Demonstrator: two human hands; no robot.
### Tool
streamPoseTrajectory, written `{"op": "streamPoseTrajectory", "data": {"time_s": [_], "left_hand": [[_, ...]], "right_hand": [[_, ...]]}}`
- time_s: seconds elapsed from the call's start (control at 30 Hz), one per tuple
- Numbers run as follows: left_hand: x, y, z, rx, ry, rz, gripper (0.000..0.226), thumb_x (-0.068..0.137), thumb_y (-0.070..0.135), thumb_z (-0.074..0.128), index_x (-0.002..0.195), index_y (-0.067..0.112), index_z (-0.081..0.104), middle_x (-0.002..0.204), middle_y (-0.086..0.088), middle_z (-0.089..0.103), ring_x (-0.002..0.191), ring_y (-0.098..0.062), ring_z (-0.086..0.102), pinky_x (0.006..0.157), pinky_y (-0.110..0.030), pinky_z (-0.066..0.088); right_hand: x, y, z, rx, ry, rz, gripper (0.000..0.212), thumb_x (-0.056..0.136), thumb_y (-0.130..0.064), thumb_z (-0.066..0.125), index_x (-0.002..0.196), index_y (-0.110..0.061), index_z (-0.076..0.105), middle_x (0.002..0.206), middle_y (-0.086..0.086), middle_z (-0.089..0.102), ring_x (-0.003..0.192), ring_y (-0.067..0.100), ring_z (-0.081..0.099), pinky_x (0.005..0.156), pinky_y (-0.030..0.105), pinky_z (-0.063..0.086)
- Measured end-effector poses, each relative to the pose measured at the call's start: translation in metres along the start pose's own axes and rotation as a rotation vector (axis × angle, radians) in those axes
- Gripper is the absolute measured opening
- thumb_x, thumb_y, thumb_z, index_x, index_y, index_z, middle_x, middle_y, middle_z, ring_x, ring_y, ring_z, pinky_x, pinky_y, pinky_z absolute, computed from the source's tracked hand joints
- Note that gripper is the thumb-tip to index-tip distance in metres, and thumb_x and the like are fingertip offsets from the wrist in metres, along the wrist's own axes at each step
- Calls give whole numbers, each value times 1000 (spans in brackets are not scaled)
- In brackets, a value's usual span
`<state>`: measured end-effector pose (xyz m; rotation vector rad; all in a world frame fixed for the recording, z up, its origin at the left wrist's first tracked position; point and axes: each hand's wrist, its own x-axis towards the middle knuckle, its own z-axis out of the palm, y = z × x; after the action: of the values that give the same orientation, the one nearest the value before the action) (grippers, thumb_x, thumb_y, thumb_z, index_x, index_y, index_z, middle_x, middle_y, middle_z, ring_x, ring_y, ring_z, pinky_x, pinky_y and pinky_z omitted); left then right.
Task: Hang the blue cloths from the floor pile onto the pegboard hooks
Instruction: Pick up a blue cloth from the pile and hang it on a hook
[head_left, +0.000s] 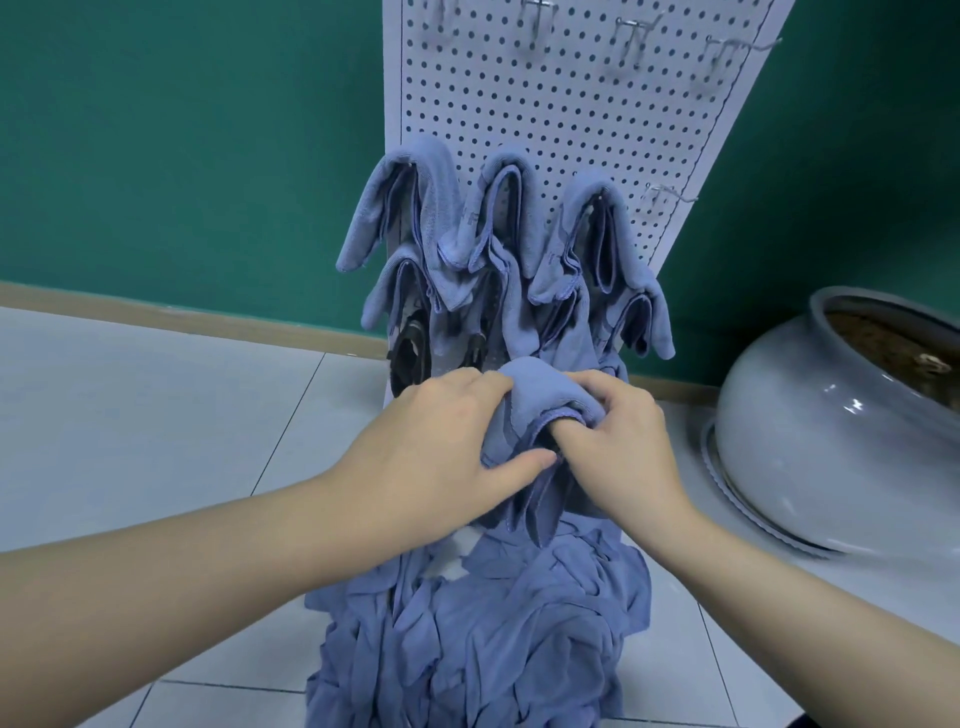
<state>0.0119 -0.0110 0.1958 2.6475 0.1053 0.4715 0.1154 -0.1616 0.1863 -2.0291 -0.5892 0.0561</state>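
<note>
A: Entry, head view. Where is the cloth being worked?

B: One blue cloth (540, 400) is held up between both hands, in front of the lower part of the pegboard (561, 104) and above the floor pile (478, 634). Its folded top bulges upward; its loose ends hang down toward the pile.

A: Hand states?

B: Left hand (447, 441): fingers curled over the cloth's left side, thumb pressed across its front, so clamped on it. Right hand (618, 441): fingers tucked into the fold and curled round the fabric, also clamped on it. The two hands are close together, nearly touching.

A: Board status?

B: Hung cloths (498, 234) are draped over hooks in two overlapping rows across the lower board. Bare metal hooks (631, 31) show along the top, and one more at the right edge beside the upper row.

A: Surroundings?

B: White tiled floor (156, 415), green wall (182, 130), and a grey ceramic pot (810, 447) on a scalloped saucer to the right, well apart from the pile.
</note>
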Motion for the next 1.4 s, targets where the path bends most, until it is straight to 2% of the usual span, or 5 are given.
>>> {"op": "streamPoseTrajectory", "data": {"time_s": [0.67,0.83,0.97,1.1,1.4], "left_hand": [[52,12,1,6,232,-127,28,88,29,61,115,24,67,89,1,72,86,-30,65,74,-42,52],[90,32,2,-152,345,-98,17,93,22,57,105,22,69,77,3,68,74,-23,61,70,-43,53],[134,51,1,-249,389,-90,16,97,19,53,86,20,65,64,6,58,56,-7,51,49,-19,38],[179,71,5,-259,451,-138,37,95,13,51,62,14,35,52,1,34,46,-14,29,43,-24,26],[251,97,46,-390,493,-327,41,98,15,52,62,15,32,58,-1,38,54,-20,31,50,-33,23]], "right_hand": [[35,-18,-23,90,187,-143,43,79,3,56,66,-37,67,50,-13,51,53,9,36,48,18,30],[66,-17,-57,-27,302,-165,36,78,-15,58,104,-32,76,78,-19,72,75,6,64,69,30,54],[99,-14,-96,-198,346,-245,31,77,-26,61,106,-31,69,89,-10,73,83,24,65,73,40,55],[141,0,-129,-298,355,-273,28,80,-16,62,105,-29,69,93,-8,70,86,25,61,70,36,49],[197,40,-132,-131,509,-310,32,89,-16,58,116,-30,68,98,-8,71,86,22,62,75,42,55]]}}
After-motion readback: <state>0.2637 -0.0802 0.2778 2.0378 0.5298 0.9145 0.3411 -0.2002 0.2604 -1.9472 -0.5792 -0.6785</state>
